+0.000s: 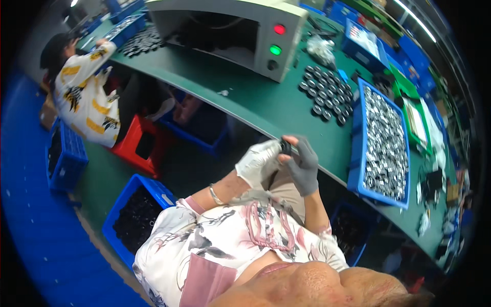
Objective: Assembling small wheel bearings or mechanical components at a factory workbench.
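Head view is showing the white-gloved left hand (257, 162) and grey-gloved right hand (303, 163) both pinching a small black ring part (285, 148) just off the green bench (245, 97) edge. It is looking light, rigid, smooth — best gripped across its rim.

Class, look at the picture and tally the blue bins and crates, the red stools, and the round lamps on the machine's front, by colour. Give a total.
Blue bins and crates on the floor: 4
Blue tray of metal parts on the bench: 1
Red stool: 1
Red lamp: 1
Green lamp: 1
Total: 8
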The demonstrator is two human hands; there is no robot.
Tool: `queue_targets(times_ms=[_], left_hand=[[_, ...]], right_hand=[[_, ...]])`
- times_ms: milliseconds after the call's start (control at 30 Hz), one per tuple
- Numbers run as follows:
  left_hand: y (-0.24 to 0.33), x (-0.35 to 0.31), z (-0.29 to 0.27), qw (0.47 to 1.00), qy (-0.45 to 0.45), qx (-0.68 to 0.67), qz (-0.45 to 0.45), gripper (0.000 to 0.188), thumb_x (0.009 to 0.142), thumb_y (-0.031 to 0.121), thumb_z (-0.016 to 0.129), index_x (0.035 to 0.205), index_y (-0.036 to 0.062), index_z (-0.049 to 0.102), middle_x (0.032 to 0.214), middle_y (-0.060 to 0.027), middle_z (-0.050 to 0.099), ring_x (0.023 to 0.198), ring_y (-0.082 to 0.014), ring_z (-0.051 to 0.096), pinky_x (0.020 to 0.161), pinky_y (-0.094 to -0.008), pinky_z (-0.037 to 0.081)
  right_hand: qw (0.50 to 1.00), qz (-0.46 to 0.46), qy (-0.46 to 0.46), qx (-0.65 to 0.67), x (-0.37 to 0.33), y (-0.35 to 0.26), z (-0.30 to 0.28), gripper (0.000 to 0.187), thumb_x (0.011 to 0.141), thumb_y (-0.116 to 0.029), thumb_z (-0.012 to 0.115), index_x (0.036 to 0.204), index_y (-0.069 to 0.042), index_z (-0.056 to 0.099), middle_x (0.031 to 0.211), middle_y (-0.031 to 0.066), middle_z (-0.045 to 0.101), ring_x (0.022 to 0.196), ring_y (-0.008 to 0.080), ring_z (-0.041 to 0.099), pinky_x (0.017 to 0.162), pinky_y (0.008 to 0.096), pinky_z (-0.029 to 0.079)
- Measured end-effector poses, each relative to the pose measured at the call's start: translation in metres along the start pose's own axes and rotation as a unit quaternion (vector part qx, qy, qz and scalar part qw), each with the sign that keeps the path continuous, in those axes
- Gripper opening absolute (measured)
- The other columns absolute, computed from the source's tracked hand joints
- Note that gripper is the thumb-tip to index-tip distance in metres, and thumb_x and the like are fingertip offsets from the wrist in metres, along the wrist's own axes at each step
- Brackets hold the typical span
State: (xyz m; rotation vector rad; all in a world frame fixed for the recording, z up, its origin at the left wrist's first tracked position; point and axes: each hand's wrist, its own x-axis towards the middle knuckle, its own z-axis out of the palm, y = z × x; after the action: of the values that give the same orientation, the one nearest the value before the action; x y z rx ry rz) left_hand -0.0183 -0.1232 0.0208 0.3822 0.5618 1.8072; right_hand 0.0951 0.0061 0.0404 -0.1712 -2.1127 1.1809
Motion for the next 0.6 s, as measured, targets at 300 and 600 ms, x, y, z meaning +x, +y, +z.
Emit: queue_targets(times_ms=[300, 600], left_hand=[[-0.002, 0.029, -0.009, 0.991, 0.025, 0.131, 0.034, 0.036, 0.104, 0.024, 0.064, 0.131, 0.0, 0.062, 0.113, -0.0024, 0.067, 0.095, -0.0102, 0.065, 0.084, -0.0248, 0.053], [-0.013, 0.035, 0.002, 0.996, -0.028, -0.059, -0.061, 0.032, 0.104, 0.027, 0.063, 0.125, 0.0026, 0.063, 0.12, -0.0038, 0.065, 0.109, -0.0105, 0.06, 0.091, -0.0221, 0.049]], right_hand=[[0.981, -0.072, 0.036, -0.174, 0.013, -0.004, -0.011, 0.043, 0.067, -0.01, 0.082, 0.108, -0.006, 0.07, 0.102, 0.0103, 0.064, 0.097, 0.031, 0.06, 0.081, 0.041, 0.052], [0.973, -0.102, 0.046, -0.202, 0.013, -0.009, -0.028, 0.04, 0.067, -0.012, 0.083, 0.103, -0.003, 0.068, 0.101, 0.0108, 0.063, 0.096, 0.033, 0.058, 0.08, 0.0424, 0.051]])
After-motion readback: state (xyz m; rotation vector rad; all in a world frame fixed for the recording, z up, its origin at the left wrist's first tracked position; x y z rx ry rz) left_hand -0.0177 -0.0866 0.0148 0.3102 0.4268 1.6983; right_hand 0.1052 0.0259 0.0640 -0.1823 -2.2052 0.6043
